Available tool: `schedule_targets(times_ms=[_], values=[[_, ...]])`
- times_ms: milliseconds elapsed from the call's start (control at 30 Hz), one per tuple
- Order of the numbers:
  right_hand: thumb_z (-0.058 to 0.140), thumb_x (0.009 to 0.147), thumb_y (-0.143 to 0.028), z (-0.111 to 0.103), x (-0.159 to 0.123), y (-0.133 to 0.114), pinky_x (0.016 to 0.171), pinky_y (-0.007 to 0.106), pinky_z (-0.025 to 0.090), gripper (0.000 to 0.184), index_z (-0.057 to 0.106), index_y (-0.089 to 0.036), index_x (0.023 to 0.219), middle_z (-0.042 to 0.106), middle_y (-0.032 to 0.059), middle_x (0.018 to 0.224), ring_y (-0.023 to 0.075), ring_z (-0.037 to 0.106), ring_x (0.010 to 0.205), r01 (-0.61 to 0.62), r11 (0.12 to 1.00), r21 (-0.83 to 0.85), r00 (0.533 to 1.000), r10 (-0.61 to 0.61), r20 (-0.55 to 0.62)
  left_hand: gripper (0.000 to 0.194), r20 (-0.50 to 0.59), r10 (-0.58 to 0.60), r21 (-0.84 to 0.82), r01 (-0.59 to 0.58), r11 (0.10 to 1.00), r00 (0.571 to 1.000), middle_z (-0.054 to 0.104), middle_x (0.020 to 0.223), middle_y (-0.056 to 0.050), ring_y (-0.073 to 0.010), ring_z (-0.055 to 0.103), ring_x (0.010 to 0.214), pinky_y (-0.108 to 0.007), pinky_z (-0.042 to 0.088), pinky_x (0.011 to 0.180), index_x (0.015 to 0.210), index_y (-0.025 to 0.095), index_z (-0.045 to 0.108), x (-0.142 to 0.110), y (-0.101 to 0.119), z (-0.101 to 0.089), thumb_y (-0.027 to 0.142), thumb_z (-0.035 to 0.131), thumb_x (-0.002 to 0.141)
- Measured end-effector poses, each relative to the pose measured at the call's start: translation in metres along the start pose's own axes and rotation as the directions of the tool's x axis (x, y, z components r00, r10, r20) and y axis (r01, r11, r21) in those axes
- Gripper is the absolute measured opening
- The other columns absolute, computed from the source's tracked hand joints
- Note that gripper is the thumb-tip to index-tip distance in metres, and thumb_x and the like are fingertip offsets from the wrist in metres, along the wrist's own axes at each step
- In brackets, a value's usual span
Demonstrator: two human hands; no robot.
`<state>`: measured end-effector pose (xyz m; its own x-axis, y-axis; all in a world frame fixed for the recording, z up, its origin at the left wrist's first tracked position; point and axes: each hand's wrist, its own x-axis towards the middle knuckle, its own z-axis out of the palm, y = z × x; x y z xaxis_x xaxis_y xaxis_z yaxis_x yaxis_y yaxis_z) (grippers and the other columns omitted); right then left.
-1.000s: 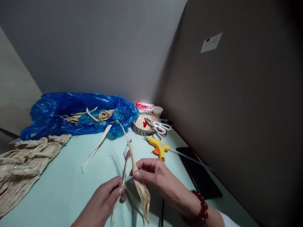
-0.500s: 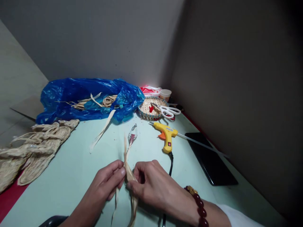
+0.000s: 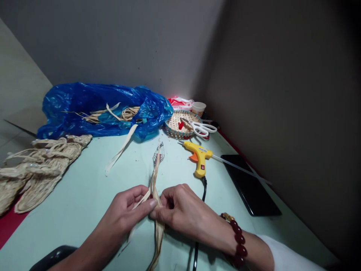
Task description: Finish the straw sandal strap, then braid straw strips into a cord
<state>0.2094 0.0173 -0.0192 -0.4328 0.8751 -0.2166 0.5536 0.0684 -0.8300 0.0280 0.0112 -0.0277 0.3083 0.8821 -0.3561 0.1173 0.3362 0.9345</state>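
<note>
Head view: pinching a thin strip (image 3: 144, 197) in the fingers of the left hand (image 3: 126, 210) and a wide strip (image 3: 160, 229) in those of the right hand (image 3: 183, 212), lower centre of the frame. Could easily lose the twist if pinched too loosely, or maybe tear something if tugged hard against the wire piece (image 3: 158, 153), mid-frame. Might snag the cord (image 3: 204, 190) too, if swinging right.
</note>
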Motion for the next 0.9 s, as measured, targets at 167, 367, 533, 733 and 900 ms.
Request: schedule_targets(times_ms=[167, 367, 533, 733, 900], values=[[0.058, 0.086, -0.035, -0.004, 0.0, 0.001, 0.046, 0.021, 0.024, 0.033, 0.045, -0.018, 0.061, 0.041, -0.0061, 0.052, 0.0078, 0.036, 0.053, 0.058, 0.997, 0.059, 0.996, -0.062, 0.071, 0.013, 0.021, -0.028, -0.064, 0.029, 0.998, 0.999, 0.064, 0.069, 0.002, -0.0161, 0.057, 0.071, -0.022, 0.044, 0.064, 0.079, 0.017, 0.068, 0.001, -0.001, -0.001, 0.028, 0.07, 0.076], [0.05, 0.092, -0.028, -0.006, 0.0, 0.004, 0.051, 0.021, 0.029, 0.021, 0.056, -0.018, 0.074, 0.049, -0.0049, 0.061, 0.0086, 0.042, 0.058, 0.087, 0.995, 0.057, 0.996, -0.087, 0.01, 0.028, 0.061, 0.023, -0.161, -0.013, 0.987, 0.998, 0.076, 0.092, -0.003, -0.0235, 0.065, 0.095, -0.032, 0.047, 0.092, 0.104, 0.019, 0.072, 0.003, -0.002, -0.001, 0.023, 0.07, 0.076], [0.054, 0.088, -0.023, 0.001, 0.0, 0.002, 0.053, 0.019, 0.032, 0.012, 0.056, -0.017, 0.077, 0.052, -0.005, 0.064, 0.0084, 0.044, 0.059, 0.083, 0.991, 0.103, 0.992, -0.073, -0.103, 0.029, 0.028, 0.03, -0.102, -0.027, 0.994, 0.999, 0.076, 0.104, -0.004, -0.0253, 0.065, 0.105, -0.031, 0.046, 0.094, 0.104, 0.019, 0.073, 0.004, -0.004, -0.001, 0.026, 0.072, 0.076], [0.055, 0.087, -0.022, 0.003, 0.001, 0.002, 0.053, 0.019, 0.031, 0.01, 0.059, -0.016, 0.08, 0.052, -0.0045, 0.064, 0.0084, 0.043, 0.059, 0.103, 0.981, 0.163, 0.991, -0.087, -0.1, 0.027, 0.03, 0.06, -0.045, -0.059, 0.997, 0.998, 0.076, 0.108, -0.005, -0.0242, 0.068, 0.098, -0.03, 0.048, 0.086, 0.103, 0.018, 0.073, 0.006, -0.003, -0.003, 0.033, 0.069, 0.081], [0.059, 0.085, -0.022, 0.0, 0.002, 0.001, 0.053, 0.019, 0.031, 0.01, 0.062, -0.015, 0.08, 0.051, -0.0038, 0.064, 0.0084, 0.042, 0.059, 0.081, 0.975, 0.206, 0.995, -0.066, -0.077, 0.026, 0.008, 0.032, -0.061, -0.032, 0.998, 0.999, 0.078, 0.098, -0.005, -0.0246, 0.069, 0.093, -0.032, 0.048, 0.087, 0.099, 0.018, 0.073, 0.007, -0.007, -0.004, 0.033, 0.071, 0.078]])
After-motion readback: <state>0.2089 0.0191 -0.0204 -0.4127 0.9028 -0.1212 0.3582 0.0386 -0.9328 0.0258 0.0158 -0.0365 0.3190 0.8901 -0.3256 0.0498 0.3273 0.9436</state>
